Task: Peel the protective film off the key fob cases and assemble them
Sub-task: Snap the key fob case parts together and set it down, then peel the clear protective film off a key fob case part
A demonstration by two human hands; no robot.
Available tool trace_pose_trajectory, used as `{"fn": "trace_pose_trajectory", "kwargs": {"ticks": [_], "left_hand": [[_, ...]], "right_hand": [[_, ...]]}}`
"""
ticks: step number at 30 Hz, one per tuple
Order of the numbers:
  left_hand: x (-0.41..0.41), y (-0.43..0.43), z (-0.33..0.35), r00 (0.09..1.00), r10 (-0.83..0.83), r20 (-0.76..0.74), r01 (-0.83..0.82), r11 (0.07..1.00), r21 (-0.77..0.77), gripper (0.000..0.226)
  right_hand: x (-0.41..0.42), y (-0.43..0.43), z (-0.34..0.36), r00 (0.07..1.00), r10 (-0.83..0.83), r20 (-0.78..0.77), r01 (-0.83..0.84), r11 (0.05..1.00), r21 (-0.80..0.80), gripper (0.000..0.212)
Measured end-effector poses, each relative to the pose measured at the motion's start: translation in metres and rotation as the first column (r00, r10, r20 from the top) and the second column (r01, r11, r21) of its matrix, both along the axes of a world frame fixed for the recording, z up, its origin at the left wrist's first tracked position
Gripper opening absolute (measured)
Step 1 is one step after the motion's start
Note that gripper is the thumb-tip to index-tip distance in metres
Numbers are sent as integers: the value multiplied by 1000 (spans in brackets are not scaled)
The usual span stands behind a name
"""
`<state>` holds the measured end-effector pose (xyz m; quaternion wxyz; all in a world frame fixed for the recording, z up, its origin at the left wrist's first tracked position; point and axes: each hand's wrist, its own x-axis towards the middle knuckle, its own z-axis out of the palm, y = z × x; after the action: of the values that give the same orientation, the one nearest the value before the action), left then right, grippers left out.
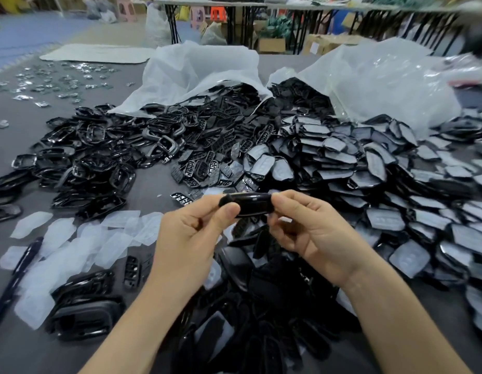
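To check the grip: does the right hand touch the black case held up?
Touching. The head view shows the right hand pinching the black case at its right end; the left hand pinches the other end.

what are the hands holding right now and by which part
A black key fob case, held edge-on above the table: the left hand pinches its left end, the right hand its right end.

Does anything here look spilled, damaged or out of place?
The left bag and the right bag lie open, black case parts spilling from them in heaps over the table. Peeled film pieces lie scattered at the left. No damage is visible.
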<state>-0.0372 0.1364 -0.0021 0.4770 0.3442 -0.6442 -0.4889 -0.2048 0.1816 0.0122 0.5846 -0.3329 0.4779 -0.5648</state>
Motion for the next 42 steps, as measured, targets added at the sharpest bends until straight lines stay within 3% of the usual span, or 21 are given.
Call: {"fn": "trace_pose_trajectory", "kwargs": {"ticks": [4,6,9,11,13,16,20,23,26,28,30,32,34,38,42], "left_hand": [[0,4,3,999,-5,40,8,998,-68,9],[1,5,5,990,20,137,11,976,-218,10],[-3,18,14,958,17,287,135,854,-503,25],[-9,27,14,950,-48,310,235,764,-601,28],[-17,35,12,925,-72,373,322,668,-670,27],[-30,44,2,882,-74,465,426,544,-723,30],[-45,55,-7,866,-77,495,476,432,-766,29],[-51,62,-10,832,-43,552,526,376,-763,31],[-47,63,-12,797,-113,593,577,431,-694,42],[-44,59,-13,824,-173,540,536,550,-641,41],[-41,52,-13,880,-138,454,410,702,-583,36],[-37,42,-12,925,6,380,223,803,-553,26],[-31,28,-14,906,152,394,78,858,-508,30],[-14,1,-21,756,241,608,-47,947,-317,40],[-2,-14,-25,628,225,745,-28,963,-266,27]], "right_hand": [[-7,2,6,997,52,-51,-54,998,-36,21],[-8,1,8,996,72,-50,-73,997,-17,30],[-16,6,17,988,115,-100,-112,993,32,35],[-28,16,26,968,166,-188,-160,986,47,20],[-43,28,35,904,225,-364,-203,974,100,7],[-59,43,47,722,271,-637,-199,963,184,17],[-67,56,52,554,346,-757,-209,938,276,15],[-75,65,54,499,357,-790,-194,934,300,15],[-98,72,65,574,309,-758,-132,949,287,16],[-126,72,73,668,128,-733,36,979,203,17],[-154,66,75,671,-109,-733,261,960,97,19],[-176,55,65,569,-204,-797,403,913,54,20],[-189,44,47,452,-158,-878,458,886,77,20],[-200,31,23,270,-120,-955,504,863,33,17],[-191,27,20,97,-96,-991,504,863,-35,18]]}}
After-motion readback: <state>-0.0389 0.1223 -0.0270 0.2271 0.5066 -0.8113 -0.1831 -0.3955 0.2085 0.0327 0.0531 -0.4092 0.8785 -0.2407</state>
